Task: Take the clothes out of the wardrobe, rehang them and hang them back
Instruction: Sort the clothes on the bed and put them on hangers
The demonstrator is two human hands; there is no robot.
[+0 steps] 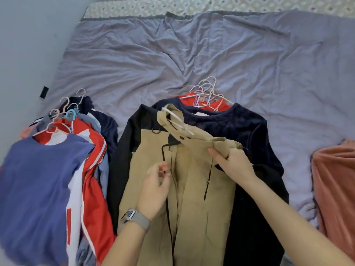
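A rumpled grey-purple bedsheet [211, 54] covered the bed, with a terracotta cloth [334, 179] at its right edge. On the left lay a pile of hung clothes [63, 160], a blue T-shirt uppermost over a red-and-white top. In the middle, a tan-and-black jacket [197, 189] lay open on a dark navy sweater [240, 121], beyond which loose wire hangers [207, 93] rested on a red garment. The right hand [232, 162] gripped the jacket's tan hood, lifted with a white hanger [178, 121] inside it. The left hand [155, 185], wearing a wristwatch [136, 219], pinched the black drawcord [164, 160] by its tip.
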